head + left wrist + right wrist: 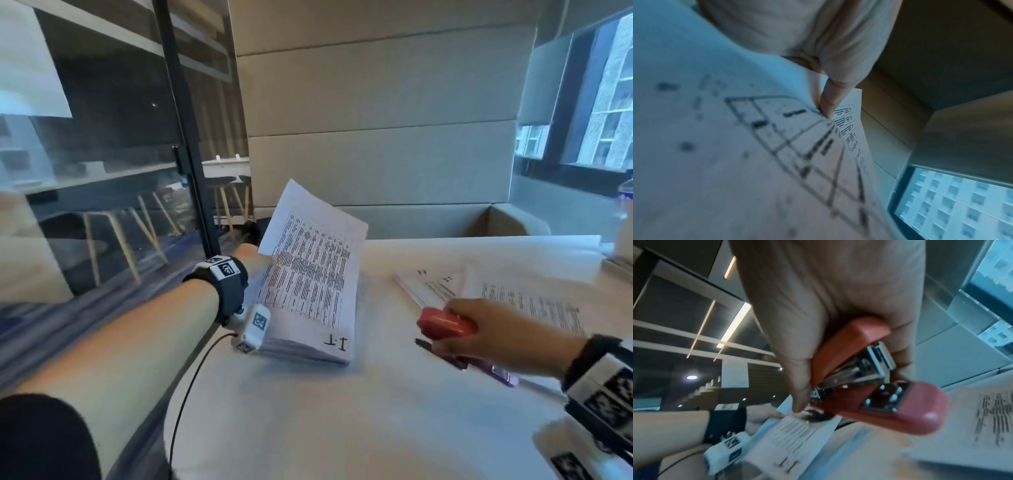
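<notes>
A printed sheet [308, 270] marked "1-1" is tilted up off a paper stack [301, 349] at the table's left edge. My left hand [255, 262] pinches the sheet's left edge, and its fingers are hidden behind the paper. In the left wrist view the thumb [830, 100] presses on the sheet [735, 146]. My right hand [507, 337] grips a red stapler [445, 323] just above the table, to the right of the stack. The right wrist view shows the stapler [890, 405] with its jaws slightly apart, the hand [828, 305] wrapped round it, and the lifted sheet [797, 431] beyond.
More printed pages [527, 301] and a thin pile [428, 284] lie on the white table [342, 428] to the right. A pen [493, 371] lies under my right hand. A padded booth wall [376, 137] stands behind, and a glass partition [102, 137] runs along the left.
</notes>
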`<action>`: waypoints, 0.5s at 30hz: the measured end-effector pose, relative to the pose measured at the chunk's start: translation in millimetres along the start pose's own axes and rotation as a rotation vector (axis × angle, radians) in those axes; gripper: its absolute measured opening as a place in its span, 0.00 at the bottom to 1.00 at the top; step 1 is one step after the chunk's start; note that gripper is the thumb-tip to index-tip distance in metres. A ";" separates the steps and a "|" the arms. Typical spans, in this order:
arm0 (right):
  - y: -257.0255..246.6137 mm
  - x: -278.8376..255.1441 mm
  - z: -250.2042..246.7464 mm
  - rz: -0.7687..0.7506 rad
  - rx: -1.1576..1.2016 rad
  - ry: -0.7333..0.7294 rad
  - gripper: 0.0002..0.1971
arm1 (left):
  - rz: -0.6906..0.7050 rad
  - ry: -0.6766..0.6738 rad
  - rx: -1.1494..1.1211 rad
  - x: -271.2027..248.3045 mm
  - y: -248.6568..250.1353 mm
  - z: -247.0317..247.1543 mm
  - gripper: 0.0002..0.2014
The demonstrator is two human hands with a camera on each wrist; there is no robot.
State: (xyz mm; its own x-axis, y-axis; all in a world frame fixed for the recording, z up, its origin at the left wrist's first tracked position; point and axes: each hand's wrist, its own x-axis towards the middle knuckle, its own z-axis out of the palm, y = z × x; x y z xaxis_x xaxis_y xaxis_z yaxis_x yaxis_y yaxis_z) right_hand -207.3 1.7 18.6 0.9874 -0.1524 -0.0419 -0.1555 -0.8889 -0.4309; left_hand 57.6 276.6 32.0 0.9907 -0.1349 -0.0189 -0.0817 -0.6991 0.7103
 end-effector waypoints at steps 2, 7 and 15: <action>-2.8 -4.5 14.0 -0.016 -0.091 -0.160 0.12 | -0.036 -0.011 0.031 8.1 -8.9 7.2 0.19; -6.6 -10.7 35.5 -0.046 -0.226 -0.368 0.13 | -0.113 -0.037 0.169 21.2 -23.8 34.0 0.28; -12.3 -17.1 41.9 -0.066 -0.355 -0.381 0.14 | 0.131 -0.275 0.854 19.4 -27.6 63.1 0.19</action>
State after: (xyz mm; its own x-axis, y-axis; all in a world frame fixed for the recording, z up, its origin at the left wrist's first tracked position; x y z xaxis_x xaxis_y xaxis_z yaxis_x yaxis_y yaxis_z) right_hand -221.1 33.4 -13.2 0.9255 0.0177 -0.3782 -0.0279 -0.9930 -0.1147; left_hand 72.1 249.0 -32.3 0.9158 -0.3360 -0.2201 -0.3532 -0.9346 -0.0425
